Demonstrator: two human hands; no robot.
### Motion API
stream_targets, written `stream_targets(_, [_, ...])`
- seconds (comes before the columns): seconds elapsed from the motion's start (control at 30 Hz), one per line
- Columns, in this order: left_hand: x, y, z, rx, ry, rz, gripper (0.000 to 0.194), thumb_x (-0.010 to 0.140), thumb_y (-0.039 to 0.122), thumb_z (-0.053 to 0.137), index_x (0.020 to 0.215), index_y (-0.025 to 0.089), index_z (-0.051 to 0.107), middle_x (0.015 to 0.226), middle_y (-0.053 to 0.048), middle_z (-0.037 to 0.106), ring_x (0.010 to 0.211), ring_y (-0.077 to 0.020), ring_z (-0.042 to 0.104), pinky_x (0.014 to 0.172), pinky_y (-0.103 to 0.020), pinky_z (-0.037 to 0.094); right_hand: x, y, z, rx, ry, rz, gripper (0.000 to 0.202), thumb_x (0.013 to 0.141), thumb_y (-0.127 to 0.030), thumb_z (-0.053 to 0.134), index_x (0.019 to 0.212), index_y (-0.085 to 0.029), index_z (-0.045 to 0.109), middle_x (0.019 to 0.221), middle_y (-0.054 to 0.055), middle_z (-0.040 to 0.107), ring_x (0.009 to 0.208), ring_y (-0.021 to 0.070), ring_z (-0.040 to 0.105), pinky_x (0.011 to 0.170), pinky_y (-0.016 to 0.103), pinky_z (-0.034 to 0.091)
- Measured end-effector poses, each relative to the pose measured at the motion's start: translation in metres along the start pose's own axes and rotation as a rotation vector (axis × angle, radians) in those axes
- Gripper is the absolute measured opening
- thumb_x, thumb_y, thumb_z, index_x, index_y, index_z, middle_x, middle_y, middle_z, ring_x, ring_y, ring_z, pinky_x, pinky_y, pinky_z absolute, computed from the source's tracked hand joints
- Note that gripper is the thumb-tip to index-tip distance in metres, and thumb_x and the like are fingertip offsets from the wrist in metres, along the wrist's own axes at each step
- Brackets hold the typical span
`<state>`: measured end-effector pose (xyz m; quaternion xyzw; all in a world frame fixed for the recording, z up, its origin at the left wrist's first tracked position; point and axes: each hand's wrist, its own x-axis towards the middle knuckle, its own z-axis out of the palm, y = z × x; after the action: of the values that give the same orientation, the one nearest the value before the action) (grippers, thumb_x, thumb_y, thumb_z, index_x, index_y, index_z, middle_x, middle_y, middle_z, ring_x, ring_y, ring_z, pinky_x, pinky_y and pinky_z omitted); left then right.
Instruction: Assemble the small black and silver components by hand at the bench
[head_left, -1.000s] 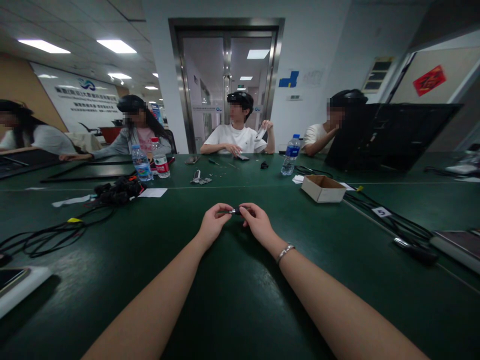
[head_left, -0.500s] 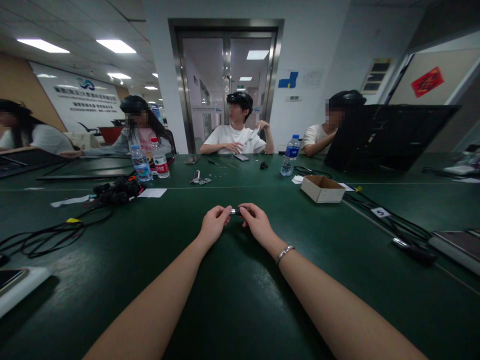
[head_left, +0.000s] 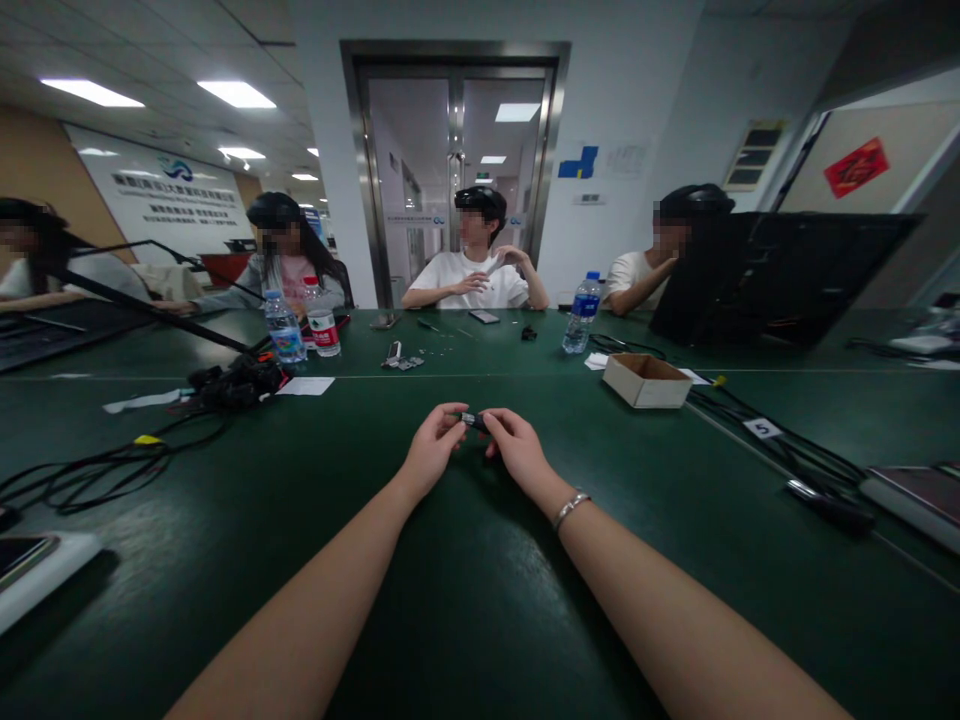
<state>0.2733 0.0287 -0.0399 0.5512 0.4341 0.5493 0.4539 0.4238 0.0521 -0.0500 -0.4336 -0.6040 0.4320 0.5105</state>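
Over the middle of the table, a small black object with a silver end (head_left: 471, 420) is held between my hands. It may be a cable plug, but it is too small to name surely. My right hand (head_left: 517, 445) pinches its black part between thumb and fingers. On the other side, my left hand (head_left: 433, 443) has its thumb and index finger around the silver end, a little apart, with the metal showing between them. A silver bracelet (head_left: 571, 508) circles my right wrist.
A cardboard box (head_left: 646, 382) and black cables (head_left: 787, 450) lie to the right. Leftward are more cables (head_left: 97, 470), a bundle of black gear (head_left: 232, 385) and water bottles (head_left: 322, 320). Small metal parts (head_left: 405, 360) lie ahead. Several people sit opposite, one beside a monitor (head_left: 772, 275).
My left thumb and index finger have spread slightly, showing more of the silver end, and the object has tilted. At left, a dark laptop-like panel has shifted and a black pole now shows.
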Motion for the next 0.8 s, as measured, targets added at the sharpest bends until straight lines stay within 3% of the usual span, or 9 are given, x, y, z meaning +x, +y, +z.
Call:
stream_targets(0.13, [0.000, 0.001, 0.000, 0.024, -0.020, 0.026, 0.030, 0.075, 0.031, 0.062, 0.102, 0.018, 0.060, 0.082, -0.003, 0.062, 0.072, -0.0124, 0.056, 0.067, -0.025, 0.045, -0.001, -0.003, -0.001, -0.009, -0.019, -0.005, 0.030, 0.079, -0.044, 0.056, 0.092, -0.017, 0.061, 0.076, 0.001, 0.064, 0.046, 0.0078, 0.052, 0.047, 0.021, 0.041])
stream_targets(0.3, [0.004, -0.007, -0.001, 0.001, 0.038, 0.006, 0.030, 0.074, 0.038, 0.065, 0.093, 0.015, 0.059, 0.077, -0.002, 0.061, 0.067, -0.0115, 0.056, 0.063, -0.024, 0.045, -0.003, -0.006, 0.000, -0.007, -0.041, 0.001, 0.027, 0.078, -0.040, 0.059, 0.091, -0.016, 0.061, 0.075, 0.000, 0.063, 0.046, 0.0072, 0.052, 0.047, 0.021, 0.042])
stream_targets(0.5, [0.008, -0.013, -0.003, 0.021, 0.089, -0.019, 0.035, 0.074, 0.047, 0.063, 0.089, 0.016, 0.061, 0.082, -0.004, 0.063, 0.073, -0.0142, 0.059, 0.061, -0.023, 0.046, -0.005, -0.005, 0.003, 0.021, -0.098, 0.038, 0.031, 0.066, -0.034, 0.071, 0.088, -0.017, 0.057, 0.066, -0.005, 0.057, 0.047, 0.0076, 0.052, 0.046, 0.021, 0.043])
stream_targets(0.67, [0.005, -0.009, 0.002, 0.030, -0.027, 0.064, 0.038, 0.077, 0.050, 0.058, 0.097, 0.018, 0.063, 0.101, -0.007, 0.065, 0.094, -0.0195, 0.060, 0.076, -0.028, 0.048, -0.006, -0.003, 0.007, 0.065, -0.198, 0.039, 0.034, 0.062, -0.033, 0.075, 0.083, -0.018, 0.053, 0.065, -0.005, 0.056, 0.051, 0.0079, 0.053, 0.047, 0.021, 0.046])
stream_targets(0.8, [0.001, -0.009, 0.008, 0.047, -0.024, 0.128, 0.032, 0.078, 0.046, 0.059, 0.093, 0.017, 0.061, 0.092, -0.005, 0.065, 0.089, -0.0179, 0.061, 0.083, -0.029, 0.047, -0.006, -0.001, 0.009, 0.055, -0.201, 0.031, 0.035, 0.061, -0.033, 0.076, 0.079, -0.019, 0.050, 0.061, -0.007, 0.053, 0.049, 0.0078, 0.051, 0.047, 0.021, 0.046])
